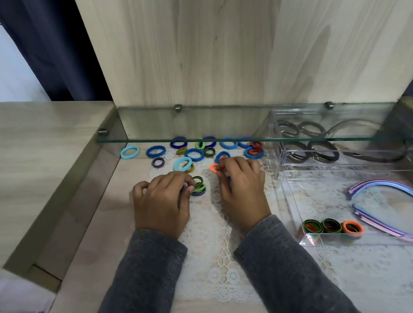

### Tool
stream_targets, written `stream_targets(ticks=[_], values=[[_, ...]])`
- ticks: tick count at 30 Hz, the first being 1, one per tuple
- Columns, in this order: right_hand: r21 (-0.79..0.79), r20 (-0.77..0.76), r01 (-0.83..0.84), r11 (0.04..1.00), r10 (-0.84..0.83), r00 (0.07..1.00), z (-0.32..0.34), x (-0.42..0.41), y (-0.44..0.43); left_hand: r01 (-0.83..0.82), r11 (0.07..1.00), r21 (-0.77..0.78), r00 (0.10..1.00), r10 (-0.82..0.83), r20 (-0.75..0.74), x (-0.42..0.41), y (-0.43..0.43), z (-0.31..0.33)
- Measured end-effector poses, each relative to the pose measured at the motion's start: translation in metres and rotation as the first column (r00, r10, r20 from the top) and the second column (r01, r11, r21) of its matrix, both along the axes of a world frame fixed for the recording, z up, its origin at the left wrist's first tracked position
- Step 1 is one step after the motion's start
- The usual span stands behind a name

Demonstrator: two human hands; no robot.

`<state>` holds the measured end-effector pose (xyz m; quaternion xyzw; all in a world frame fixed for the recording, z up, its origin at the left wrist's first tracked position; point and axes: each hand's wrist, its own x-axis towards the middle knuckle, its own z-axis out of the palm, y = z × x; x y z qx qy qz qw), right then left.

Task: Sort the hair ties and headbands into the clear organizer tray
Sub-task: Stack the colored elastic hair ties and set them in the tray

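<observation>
Centre of frame: left hand (163,203) knuckles up, fingers curled, pinching the left edge of a stack (198,186) of green-and-black ties set on the lace mat (217,263). Just right of it, right hand (243,191) likewise curled, fingertips nipping an orange tie (214,168) at its upper left. Grey sleeves (150,287) on both forearms, down to the bottom edge.

Above the hands, loose ties (156,151) scattered under the front lip of a glass shelf (224,137): light blue at far left, dark and mid blues across the row, a few green-black among them, orange-red ones lying inside blue rings toward the right.

Right side of frame: clear tray (287,197), apart from both hands. In its near compartment, lilac-blue headbands (403,209) curving along the right, and three ties (331,225) upright in a row at the lower left corner, two green-black and one orange. In the far compartment, partly under the shelf, dark bands (307,151), blurred through the plastic; ties or headbands, cannot tell for each.

Upper frame: pale wood panel (207,34); dark curtain (47,46) at upper left.
</observation>
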<state>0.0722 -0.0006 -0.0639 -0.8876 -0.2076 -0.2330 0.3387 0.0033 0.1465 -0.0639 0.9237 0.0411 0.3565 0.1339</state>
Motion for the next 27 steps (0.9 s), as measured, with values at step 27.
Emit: stream_targets(ticks=[27], values=[[-0.196, -0.065, -0.276, 0.941, 0.268, 0.961, 0.0032, -0.0047, 0.0036, -0.013, 0.999, -0.051, 0.996, 0.009, -0.088, 0.0011, 0.0003, -0.0022]])
